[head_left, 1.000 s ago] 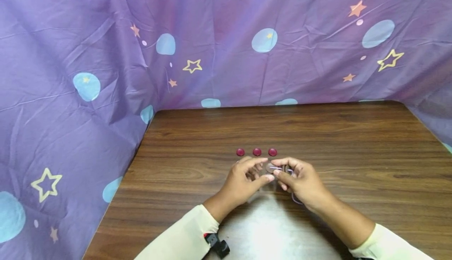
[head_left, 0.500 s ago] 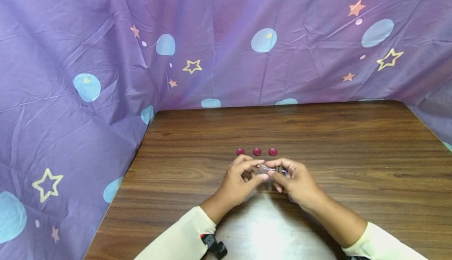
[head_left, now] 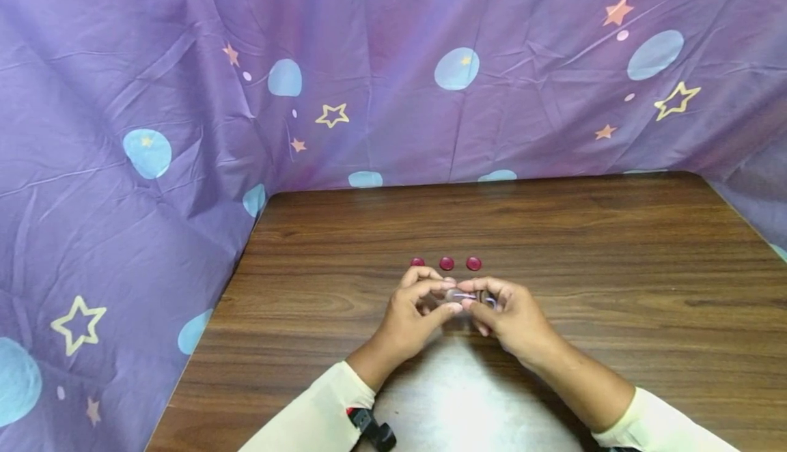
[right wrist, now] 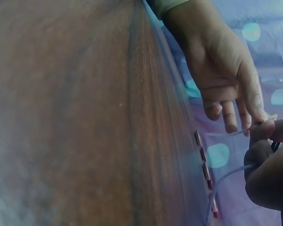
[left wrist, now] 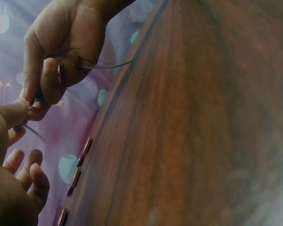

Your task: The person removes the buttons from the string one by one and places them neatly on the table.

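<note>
Above the table both hands meet, fingertips close together. My left hand (head_left: pixel 408 312) pinches a brownish round button-like disc (head_left: pixel 451 294) between thumb and index finger, its other fingers spread. My right hand (head_left: pixel 519 312) pinches a thin purple cord (right wrist: pixel 220 181) right beside that disc. A short end of the cord sticks out past the left fingertips in both wrist views. The longer tail hangs from under the right fingers. Another dark brown disc (head_left: pixel 484 296) sits on the cord within the right hand. The fingers partly hide the pinched spot.
Three dark red button-like discs (head_left: pixel 447 263) lie in a row on the wooden table (head_left: pixel 615 254), just beyond the hands. A purple curtain (head_left: pixel 393 83) with stars and blue spots hangs behind and left of the table. Light glares off the near tabletop.
Both hands have shifted slightly left and come closer together, the right hand moving more. The left fingers have closed in on the brown disc. The red discs stay put.
</note>
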Tool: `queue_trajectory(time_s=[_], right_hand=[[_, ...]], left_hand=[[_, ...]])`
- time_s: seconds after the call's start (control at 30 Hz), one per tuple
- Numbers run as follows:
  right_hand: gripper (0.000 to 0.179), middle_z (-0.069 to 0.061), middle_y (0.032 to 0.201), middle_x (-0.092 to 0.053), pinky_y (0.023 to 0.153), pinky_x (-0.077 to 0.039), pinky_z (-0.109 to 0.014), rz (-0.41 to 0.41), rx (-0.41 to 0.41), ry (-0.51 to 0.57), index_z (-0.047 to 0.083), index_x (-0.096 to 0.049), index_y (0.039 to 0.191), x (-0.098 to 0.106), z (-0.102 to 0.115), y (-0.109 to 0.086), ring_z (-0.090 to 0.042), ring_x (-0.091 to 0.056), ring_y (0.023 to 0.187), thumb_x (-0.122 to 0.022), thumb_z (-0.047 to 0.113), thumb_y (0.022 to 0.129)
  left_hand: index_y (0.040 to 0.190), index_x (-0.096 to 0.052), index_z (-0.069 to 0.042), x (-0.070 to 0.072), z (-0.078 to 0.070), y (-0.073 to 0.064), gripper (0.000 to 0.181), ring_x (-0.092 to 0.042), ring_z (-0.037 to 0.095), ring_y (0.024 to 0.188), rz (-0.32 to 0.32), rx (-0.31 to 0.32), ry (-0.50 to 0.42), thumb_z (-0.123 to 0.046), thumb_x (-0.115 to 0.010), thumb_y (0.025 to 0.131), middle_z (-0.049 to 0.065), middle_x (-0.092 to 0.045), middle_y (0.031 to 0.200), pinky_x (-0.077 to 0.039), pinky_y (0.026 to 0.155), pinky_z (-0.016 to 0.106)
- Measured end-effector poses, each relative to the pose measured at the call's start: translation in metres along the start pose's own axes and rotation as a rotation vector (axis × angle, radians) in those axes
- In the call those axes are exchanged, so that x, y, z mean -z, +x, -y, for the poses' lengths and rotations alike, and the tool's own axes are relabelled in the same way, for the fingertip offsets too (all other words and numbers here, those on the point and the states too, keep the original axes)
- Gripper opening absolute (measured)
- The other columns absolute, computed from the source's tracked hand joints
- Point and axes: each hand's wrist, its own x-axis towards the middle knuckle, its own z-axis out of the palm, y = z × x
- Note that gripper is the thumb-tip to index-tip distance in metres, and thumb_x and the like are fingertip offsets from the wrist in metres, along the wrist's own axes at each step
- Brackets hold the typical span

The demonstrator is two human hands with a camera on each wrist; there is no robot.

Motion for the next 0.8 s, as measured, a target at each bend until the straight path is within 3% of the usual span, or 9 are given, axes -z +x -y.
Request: queue_trajectory(time_s=[0.17, 0.27, 0.47, 0.7, 0.8], right_hand=[[0.036, -0.003, 0.081, -0.064, 0.047, -0.043, -0.021, -0.006, -0.021, 0.017, -0.009, -0.064, 0.135, 0.0009, 0.0021, 0.0007, -0.006, -0.054, 0.057, -0.071, 0.004, 0.102], [0.033, -0.003, 0.076, -0.062, 0.047, -0.042, -0.022, -0.016, -0.047, -0.004, -0.007, -0.066, 0.134, 0.0017, 0.0032, 0.0009, -0.007, -0.053, 0.057, -0.069, 0.005, 0.104], [0.032, 0.001, 0.073, -0.056, 0.052, -0.043, -0.021, -0.048, -0.076, -0.019, -0.009, -0.066, 0.134, 0.0017, 0.0045, 0.0011, -0.007, -0.051, 0.059, -0.066, 0.003, 0.104], [0.035, -0.006, 0.094, -0.07, 0.066, -0.05, -0.024, -0.076, -0.004, -0.091, -0.008, -0.071, 0.127, 0.0022, 0.0007, 0.0011, -0.008, -0.059, 0.077, -0.079, 0.007, 0.095], [0.03, -0.009, 0.095, -0.073, 0.067, -0.051, -0.024, -0.095, 0.014, -0.107, -0.006, -0.073, 0.119, 0.0028, -0.0016, 0.0019, -0.008, -0.06, 0.077, -0.082, 0.006, 0.093]], left_hand=[[0.124, -0.078, 0.001, 0.0011, 0.0006, -0.0007, 0.035, -0.065, 0.026, 0.098, -0.017, -0.023, 0.02, -0.009, -0.087, 0.092, 0.019, -0.062, 0.13, -0.053, 0.071, 0.017], [0.123, -0.078, 0.001, 0.002, 0.0015, -0.0013, 0.033, -0.065, 0.036, 0.099, -0.012, -0.039, 0.02, -0.009, -0.086, 0.093, 0.022, -0.062, 0.131, -0.054, 0.071, 0.018], [0.124, -0.079, 0.0, 0.0053, 0.0046, -0.0032, 0.032, -0.064, 0.036, 0.089, -0.014, -0.069, 0.047, -0.008, -0.085, 0.093, 0.023, -0.061, 0.131, -0.055, 0.067, 0.019], [0.121, -0.078, 0.003, 0.0088, 0.0045, -0.0045, 0.032, -0.064, 0.039, 0.082, -0.006, -0.109, 0.11, -0.006, -0.086, 0.091, 0.022, -0.062, 0.131, -0.056, 0.066, 0.022], [0.12, -0.078, 0.004, 0.0099, 0.0039, -0.005, 0.032, -0.064, 0.037, 0.081, -0.006, -0.147, 0.136, -0.005, -0.087, 0.09, 0.023, -0.062, 0.131, -0.059, 0.065, 0.027]])
